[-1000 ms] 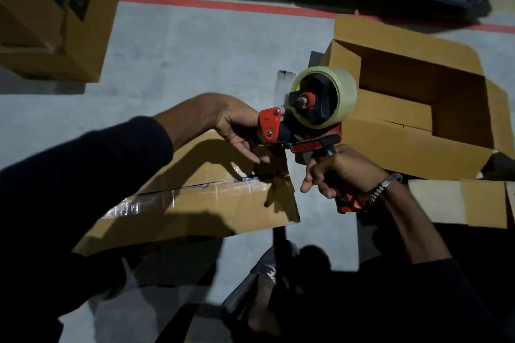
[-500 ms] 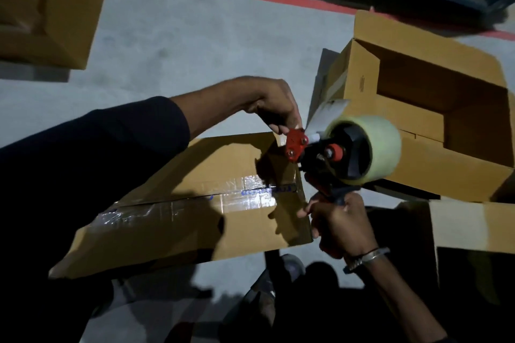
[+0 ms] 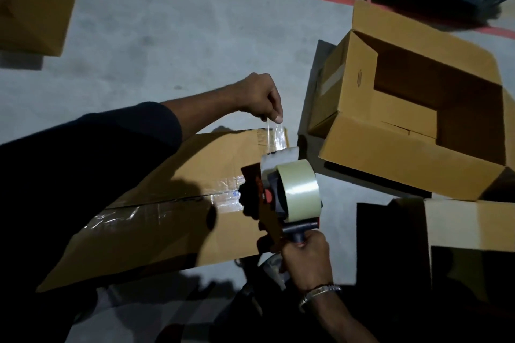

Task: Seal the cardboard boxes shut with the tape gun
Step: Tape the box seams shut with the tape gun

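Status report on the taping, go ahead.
Left hand pinches tape end. Right hand grips tape gun. Flat box seam taped. Nothing obstructing.

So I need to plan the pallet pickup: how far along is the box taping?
One flat box has clear tape along its centre seam. In hand: the left hand pinches the tape end while the right hand grips the tape gun. The open box on the right is unsealed.

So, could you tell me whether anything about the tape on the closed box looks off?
Yes: the tape along the seam of the flat box lies wrinkled and bubbled, not smooth.
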`<state>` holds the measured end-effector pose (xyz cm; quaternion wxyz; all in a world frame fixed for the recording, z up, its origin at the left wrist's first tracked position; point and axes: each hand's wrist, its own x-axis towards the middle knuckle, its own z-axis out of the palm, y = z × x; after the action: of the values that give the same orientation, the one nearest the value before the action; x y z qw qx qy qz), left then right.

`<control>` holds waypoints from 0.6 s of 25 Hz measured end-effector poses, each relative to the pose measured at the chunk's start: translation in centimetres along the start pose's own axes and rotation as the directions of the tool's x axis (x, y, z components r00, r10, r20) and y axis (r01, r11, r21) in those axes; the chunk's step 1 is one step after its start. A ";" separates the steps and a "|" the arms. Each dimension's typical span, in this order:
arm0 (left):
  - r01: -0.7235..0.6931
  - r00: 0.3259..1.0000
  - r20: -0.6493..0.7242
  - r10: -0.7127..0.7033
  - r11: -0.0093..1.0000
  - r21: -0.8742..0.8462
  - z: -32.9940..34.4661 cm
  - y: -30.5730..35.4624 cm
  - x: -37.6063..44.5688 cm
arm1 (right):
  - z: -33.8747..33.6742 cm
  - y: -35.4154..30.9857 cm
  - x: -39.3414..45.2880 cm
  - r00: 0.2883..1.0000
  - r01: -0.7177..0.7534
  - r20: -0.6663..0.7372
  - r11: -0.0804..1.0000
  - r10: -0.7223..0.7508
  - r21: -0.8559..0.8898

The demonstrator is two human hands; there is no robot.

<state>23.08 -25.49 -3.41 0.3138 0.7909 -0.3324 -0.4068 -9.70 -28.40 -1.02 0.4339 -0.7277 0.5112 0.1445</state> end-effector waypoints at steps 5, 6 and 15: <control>-0.072 0.971 -0.230 0.058 0.996 -0.055 -2.1 0.1 1.7 | 0.1 -0.6 -0.3 0.998 -0.062 0.002 0.998 0.063 -0.028; -0.034 0.984 -0.173 0.030 0.999 -0.021 -2.4 0.2 1.8 | 0.1 -0.5 -0.3 0.998 -0.065 -0.001 0.998 0.065 -0.026; 0.176 0.968 0.187 -0.169 0.984 -0.022 1.0 -2.4 1.9 | 0.4 -0.6 0.4 0.996 -0.036 -0.084 0.999 0.034 -0.025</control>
<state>23.70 -25.82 -6.60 0.2604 0.7695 -0.2821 -0.5104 -8.94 -28.29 -1.22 0.3999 -0.7297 0.5397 0.1281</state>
